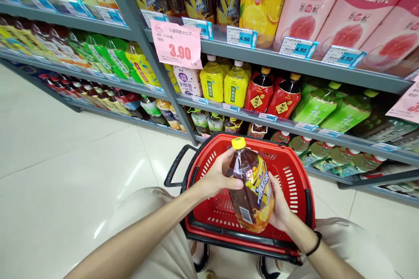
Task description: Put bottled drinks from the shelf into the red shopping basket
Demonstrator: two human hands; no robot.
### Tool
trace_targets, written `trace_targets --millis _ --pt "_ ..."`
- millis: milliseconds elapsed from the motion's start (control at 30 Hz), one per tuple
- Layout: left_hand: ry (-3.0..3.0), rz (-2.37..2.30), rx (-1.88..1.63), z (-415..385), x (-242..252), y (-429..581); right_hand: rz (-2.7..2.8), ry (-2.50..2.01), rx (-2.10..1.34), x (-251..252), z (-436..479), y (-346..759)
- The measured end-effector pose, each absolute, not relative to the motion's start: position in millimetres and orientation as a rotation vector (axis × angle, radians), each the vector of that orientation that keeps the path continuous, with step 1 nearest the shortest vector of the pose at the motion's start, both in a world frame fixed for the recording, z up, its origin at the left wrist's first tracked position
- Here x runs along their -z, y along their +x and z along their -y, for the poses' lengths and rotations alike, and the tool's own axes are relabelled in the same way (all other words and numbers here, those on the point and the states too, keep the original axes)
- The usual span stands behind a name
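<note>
A large plastic bottle of iced tea with a yellow cap and a yellow label is held up over a red plastic shopping basket. My left hand is wrapped around the bottle's upper part, just below the cap. My right hand supports the bottle's lower side, with its fingers against the label. The bottle tilts, with the cap towards the shelves. The basket's black handle lies to the left, and no goods show inside the basket.
Grey shelves packed with bottled and bagged drinks stand directly ahead and to the left, with blue price tags and a pink 3.90 sign. The glossy tiled floor spreads to the left. My knees and shoes show below the basket.
</note>
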State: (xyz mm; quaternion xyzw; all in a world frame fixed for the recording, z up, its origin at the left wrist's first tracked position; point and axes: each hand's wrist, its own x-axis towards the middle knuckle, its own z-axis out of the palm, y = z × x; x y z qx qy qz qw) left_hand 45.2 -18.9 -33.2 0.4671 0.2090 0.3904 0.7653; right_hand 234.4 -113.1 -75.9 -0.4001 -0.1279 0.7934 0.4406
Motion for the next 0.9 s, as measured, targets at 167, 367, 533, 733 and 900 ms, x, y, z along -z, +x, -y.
trace_targets --millis 167,367,533,733,900 --pt "1.026 -0.342 -0.784 17.4 30.1 43.8 0.387 -0.978 -1.896 106.4 130.3 242.9" --pt "1.195 -0.282 -0.732 12.5 29.1 39.3 0.593 -1.057 -1.582 117.0 132.8 243.4" --pt "1.29 -0.215 -0.721 9.5 31.5 38.1 0.669 -1.036 -1.597 107.5 130.4 239.5" --pt "1.295 -0.202 -0.712 10.5 28.4 37.3 0.718 -1.011 -1.603 106.7 129.9 241.4" --pt "1.215 -0.292 -0.71 14.0 25.9 37.5 0.598 -1.066 -1.602 114.6 133.1 241.5"
